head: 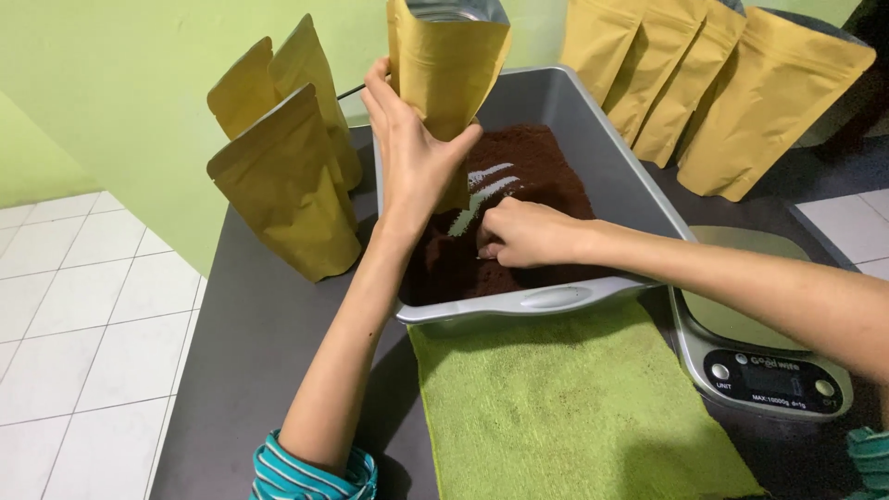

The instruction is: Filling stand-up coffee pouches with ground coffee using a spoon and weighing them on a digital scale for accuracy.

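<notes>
At the left of the frame I see three tan paper pouches [282,157] standing upright on the dark desk [250,352], near its left edge. Moving right, my left hand [412,153] is wrapped around the lower part of an open tan pouch [449,65], holding it upright above the far left corner of the grey tray [556,298], near the top centre of the frame. The tray holds a heap of dark brown ground coffee [519,185], with bare streaks scraped through it. My right hand [528,231] is curled shut down in the grounds; a glint of metal shows at the fingers, but I cannot tell what it grips.

Below the tray lies a green cloth [574,407], touching its front rim. At the lower right sits a kitchen scale [759,361], and four more pouches [713,93] lean in the upper right.

My worry is spillage: the held pouch sits close to the tray's rim, so a tilt of my left hand could drop grounds onto the desk. The standing pouches at left are near my elbow and could topple.
</notes>
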